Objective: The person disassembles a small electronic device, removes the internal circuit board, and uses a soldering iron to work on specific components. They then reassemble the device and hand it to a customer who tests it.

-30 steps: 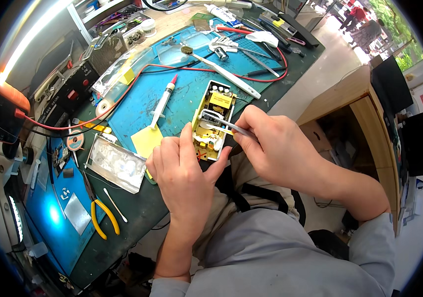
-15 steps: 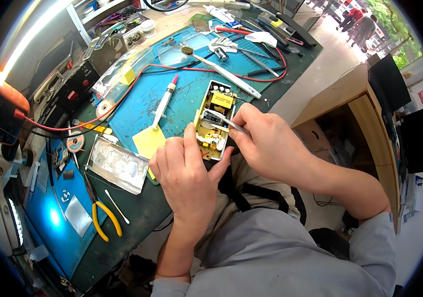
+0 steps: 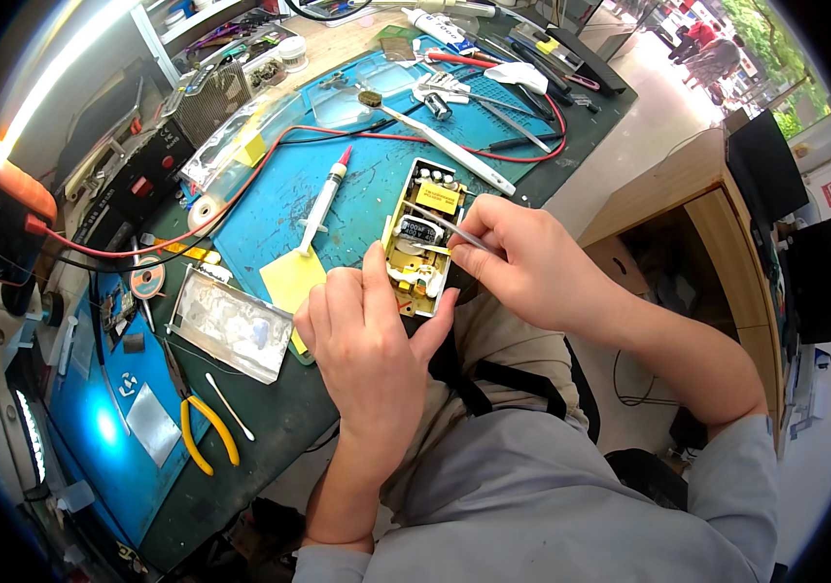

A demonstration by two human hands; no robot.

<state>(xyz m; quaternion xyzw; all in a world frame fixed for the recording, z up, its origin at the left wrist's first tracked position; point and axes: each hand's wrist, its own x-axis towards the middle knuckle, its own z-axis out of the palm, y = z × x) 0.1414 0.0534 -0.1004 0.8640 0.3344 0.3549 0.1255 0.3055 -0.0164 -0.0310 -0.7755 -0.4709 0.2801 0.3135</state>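
A small power supply (image 3: 403, 282) in an open white case stands at the bench's near edge. Inside it are a yellow-wrapped transformer (image 3: 437, 197), a black cylindrical capacitor (image 3: 419, 230) and white filler. My left hand (image 3: 367, 325) grips the case's near end, forefinger on its left edge and thumb at its right. Pinched in my right hand (image 3: 527, 257) are metal tweezers (image 3: 450, 226). They reach over the case's right wall, with a tip between transformer and capacitor. Whether the tip touches either part, I cannot tell.
Left of the case lie a syringe (image 3: 324, 206), a yellow note pad (image 3: 291, 280), a clear bag (image 3: 231, 325), yellow-handled pliers (image 3: 204, 428) and a cotton swab (image 3: 230, 405). A white-handled brush (image 3: 450, 151) and red cable (image 3: 333, 130) lie beyond it.
My right hand has risen slightly, and the tweezers' tip has shifted off the capacitor toward the transformer. More of the capacitor's printed side shows. My left hand keeps its place.
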